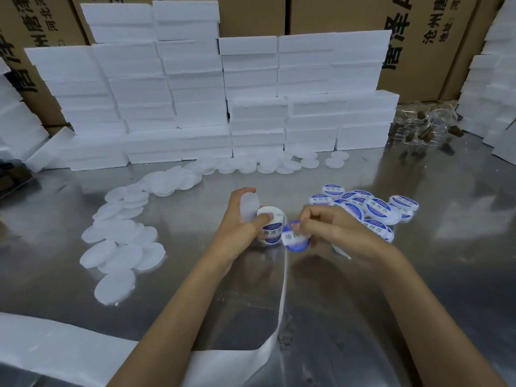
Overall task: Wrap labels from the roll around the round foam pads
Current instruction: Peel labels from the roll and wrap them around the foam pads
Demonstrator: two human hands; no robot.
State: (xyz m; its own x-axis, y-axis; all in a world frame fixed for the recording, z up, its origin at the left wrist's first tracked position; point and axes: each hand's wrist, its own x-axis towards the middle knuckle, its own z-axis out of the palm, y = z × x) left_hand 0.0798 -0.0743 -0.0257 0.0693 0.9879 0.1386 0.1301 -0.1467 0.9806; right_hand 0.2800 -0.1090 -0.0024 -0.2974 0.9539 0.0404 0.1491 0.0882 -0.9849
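Observation:
My left hand grips the label roll and a bare round foam pad, thumb lying across the roll's top. My right hand pinches a blue-and-white label just right of the roll. White backing strip trails from the roll toward me. Bare white foam pads lie scattered at the left, and more of them sit in a row farther back. Labelled pads are heaped right of my hands.
The work surface is a shiny metal table. Stacked white foam blocks form a wall at the back, with cardboard boxes behind. A clear bag with brown pieces lies at the back right. Used backing strip lies along the near edge.

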